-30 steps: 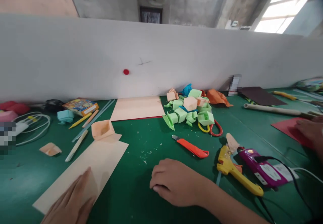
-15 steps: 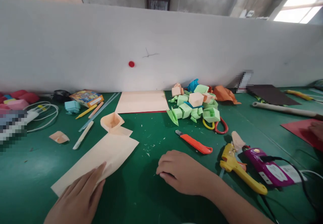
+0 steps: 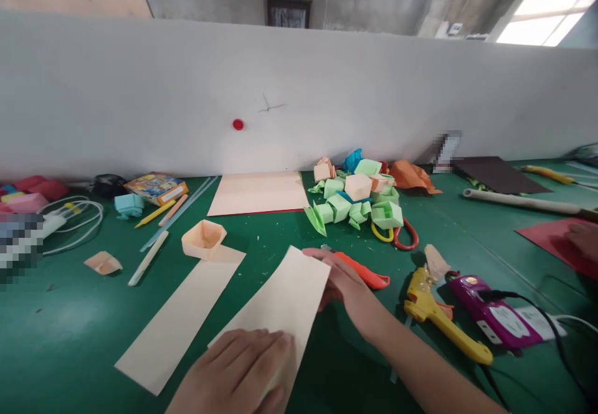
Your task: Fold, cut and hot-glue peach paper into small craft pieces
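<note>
A cream paper strip (image 3: 292,296) slants up from the table's near edge in front of me. My left hand (image 3: 240,364) lies over its lower part, fingers together and curled on it. At its upper right edge, my right hand (image 3: 346,286) pinches the paper; some fingertips are hidden behind it. A second cream strip (image 3: 182,317) lies flat to the left, with a small folded peach paper box (image 3: 203,241) standing on its far end. Just beyond my right hand is an orange utility knife (image 3: 364,271), partly covered by that hand.
Green and peach folded paper pieces (image 3: 357,190) are heaped at the back over scissors (image 3: 405,235). A yellow glue gun (image 3: 443,324) and purple power strip (image 3: 498,308) with cables lie right. Peach sheets (image 3: 259,193) rest by the white partition (image 3: 140,103). Another person's hand (image 3: 583,236) touches red paper.
My left hand has moved right with the upper cream strip, uncovering the other strip on the table. My right hand has risen slightly and taken hold of the strip's edge.
</note>
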The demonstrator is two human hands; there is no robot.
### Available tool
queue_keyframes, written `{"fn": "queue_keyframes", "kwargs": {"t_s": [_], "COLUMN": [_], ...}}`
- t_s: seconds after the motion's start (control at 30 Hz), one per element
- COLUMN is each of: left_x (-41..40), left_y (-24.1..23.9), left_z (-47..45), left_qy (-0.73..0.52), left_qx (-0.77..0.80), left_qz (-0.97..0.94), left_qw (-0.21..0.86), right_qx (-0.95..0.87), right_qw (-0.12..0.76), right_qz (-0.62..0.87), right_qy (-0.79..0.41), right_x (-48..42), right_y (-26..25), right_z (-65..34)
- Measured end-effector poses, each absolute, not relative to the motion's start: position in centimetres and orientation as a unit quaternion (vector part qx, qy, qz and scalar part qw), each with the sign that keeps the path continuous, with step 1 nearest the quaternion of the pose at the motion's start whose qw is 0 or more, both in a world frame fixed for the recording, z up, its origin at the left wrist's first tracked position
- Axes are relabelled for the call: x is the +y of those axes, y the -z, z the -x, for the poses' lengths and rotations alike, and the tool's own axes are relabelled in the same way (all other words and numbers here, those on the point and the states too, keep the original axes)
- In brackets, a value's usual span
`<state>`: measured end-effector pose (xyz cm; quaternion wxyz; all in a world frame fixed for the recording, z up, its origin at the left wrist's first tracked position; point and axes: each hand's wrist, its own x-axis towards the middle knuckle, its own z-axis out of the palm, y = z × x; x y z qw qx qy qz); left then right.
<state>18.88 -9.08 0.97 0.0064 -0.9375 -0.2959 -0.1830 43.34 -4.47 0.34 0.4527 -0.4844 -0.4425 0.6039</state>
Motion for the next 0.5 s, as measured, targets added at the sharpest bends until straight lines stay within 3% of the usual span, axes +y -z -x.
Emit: {"fn": "queue_keyframes", "kwargs": {"t_s": [0.2, 0.5], "left_x": [-5.4, -1.2], "left_y": [0.1, 1.7], "left_z": [-19.9, -20.3], "left_qy": [0.054, 0.140], "left_qx": [-0.269, -0.356], "left_qz": [0.949, 0.907], "left_qw": [-0.156, -0.175], "right_qx": [-0.490, -0.691], "right_qw": [0.403, 0.285], "right_qz": [0.503, 0.501], "right_qy": [-0.587, -0.437], "right_x": [-3.9, -4.8], "right_y": [-0.6, -1.5], "right_z": [-44.0, -44.6]}}
